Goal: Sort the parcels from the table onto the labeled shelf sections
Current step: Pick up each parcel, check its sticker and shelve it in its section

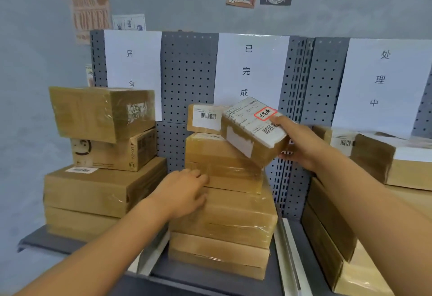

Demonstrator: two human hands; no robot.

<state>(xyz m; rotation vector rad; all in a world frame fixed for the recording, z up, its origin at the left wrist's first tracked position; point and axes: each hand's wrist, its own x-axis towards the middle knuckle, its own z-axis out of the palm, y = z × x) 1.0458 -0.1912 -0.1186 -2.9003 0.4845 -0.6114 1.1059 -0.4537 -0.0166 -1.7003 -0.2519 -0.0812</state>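
Head view: my right hand (301, 141) grips the tilted parcel (253, 129) above the middle stack (224, 216) (left hand (184, 190) flat, steadying it); I level it before setting down.

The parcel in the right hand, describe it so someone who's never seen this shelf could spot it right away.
Find the white sign reading 已完成 at the middle of the grey pegboard shelf. In front of it, atop the middle stack, the right hand holds a small tilted parcel. It alone bears a red-bordered sticker.
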